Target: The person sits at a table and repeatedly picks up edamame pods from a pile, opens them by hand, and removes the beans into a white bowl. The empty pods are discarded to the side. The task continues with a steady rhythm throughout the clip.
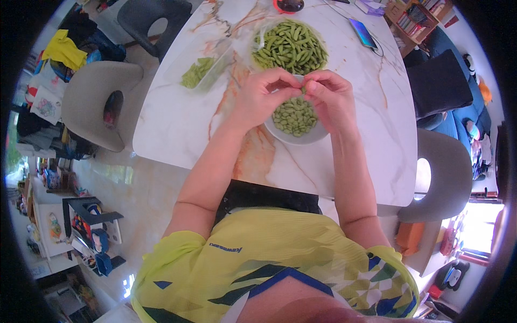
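My left hand point(268, 97) and my right hand point(331, 97) meet above a white bowl point(301, 141), pinching a small green bean pod point(304, 89) between their fingertips. Shelled green beans point(295, 117) lie in the bowl below. Just beyond my hands, a clear bag or container point(258, 34) holds a heap of whole green pods point(293, 46). To the left stands a clear plastic box point(216, 74) with pale green pieces point(198, 72), apparently empty pods. My fingers partly hide the held pod and the bowl's far rim.
The marble-patterned table point(181, 129) also bears a smartphone point(362, 33) with a cable, a red-rimmed container point(289, 5) and a purple-and-white package point(369, 7). Grey chairs point(91, 101) stand at both sides. A blue sofa point(456, 125) is at the right.
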Demonstrator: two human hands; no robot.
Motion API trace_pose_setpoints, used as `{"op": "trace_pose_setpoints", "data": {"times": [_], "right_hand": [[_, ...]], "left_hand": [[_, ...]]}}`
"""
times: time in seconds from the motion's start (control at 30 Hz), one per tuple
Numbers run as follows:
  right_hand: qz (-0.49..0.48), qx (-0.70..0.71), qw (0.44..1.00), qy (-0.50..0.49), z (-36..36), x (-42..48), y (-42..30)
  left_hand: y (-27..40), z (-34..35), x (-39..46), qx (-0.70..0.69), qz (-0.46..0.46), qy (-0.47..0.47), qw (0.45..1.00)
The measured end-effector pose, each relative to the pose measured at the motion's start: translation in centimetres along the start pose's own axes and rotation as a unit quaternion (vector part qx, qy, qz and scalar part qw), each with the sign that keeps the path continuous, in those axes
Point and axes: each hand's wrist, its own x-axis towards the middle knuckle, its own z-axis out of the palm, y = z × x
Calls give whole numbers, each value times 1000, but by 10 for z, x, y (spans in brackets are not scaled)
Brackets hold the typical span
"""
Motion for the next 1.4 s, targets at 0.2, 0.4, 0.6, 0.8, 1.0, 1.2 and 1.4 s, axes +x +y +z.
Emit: {"op": "trace_pose_setpoints", "data": {"times": [0.2,0.4,0.6,0.8,1.0,1.2,1.4], "right_hand": [[-9,7,998,66,0,2,1],[-11,12,997,69,-2,3,2],[-45,-175,979,94,16,1,-4],[-41,-188,976,98,10,0,-1],[-6,-96,992,83,6,4,5],[7,-38,998,49,4,4,3],[9,-76,994,78,12,3,1]], "left_hand": [[-4,8,2,208,194,39,958],[-5,10,2,226,196,56,953],[-2,9,-1,178,131,68,973],[1,11,-3,191,116,68,972],[1,8,-1,320,209,106,918],[-1,7,-3,165,97,81,978],[1,6,-4,121,7,82,989]]}}
